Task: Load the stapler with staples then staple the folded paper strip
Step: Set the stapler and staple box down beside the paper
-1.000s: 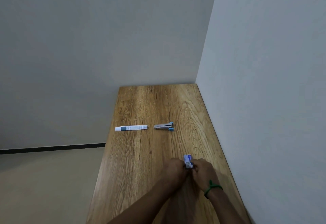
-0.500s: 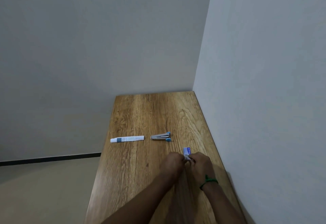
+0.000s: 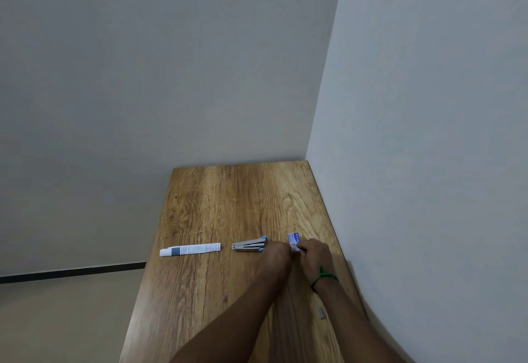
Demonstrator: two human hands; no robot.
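Both hands pinch a small staple box (image 3: 293, 240), left hand (image 3: 276, 254) and right hand (image 3: 315, 255) closed on it knuckle to knuckle; box looks partly open, contents too small to tell. Left to right: strip (image 3: 190, 249) lies flat, long axis across the table, well left of the hands; stapler (image 3: 250, 246) lies just left of the left hand, long axis also across, blue end toward the hands, apparently shut. Left hand is nearer it, so likely that hand reaches it once staples are out. Small grey piece (image 3: 321, 313), maybe staples, lies beside the right forearm. Wood table (image 3: 217, 299) sits in a corner, plain walls behind and right.
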